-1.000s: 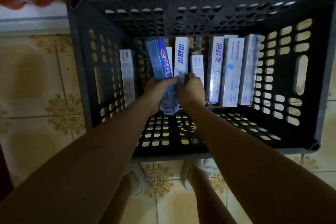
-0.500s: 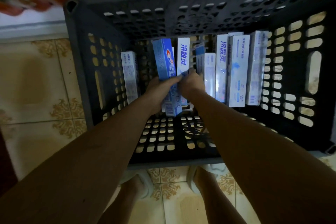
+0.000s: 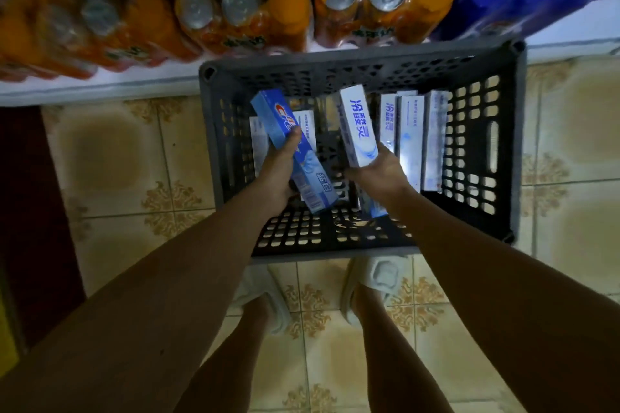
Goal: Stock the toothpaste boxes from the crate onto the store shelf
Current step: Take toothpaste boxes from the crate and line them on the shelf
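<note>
Risk: the left hand (image 3: 275,174) holds the blue toothpaste box (image 3: 295,151) near its middle and the right hand (image 3: 382,174) holds the white toothpaste box (image 3: 357,126) by its lower end only, so the long free upper end could pivot or slip out of the grip on the way to the shelf, or catch the crate (image 3: 516,144) rim during withdrawal. Each grip is curled round 1 box, with both boxes tilted and raised above the crate floor. About 5 further boxes (image 3: 432,141) stand upright inside, mostly just right of the right hand.
</note>
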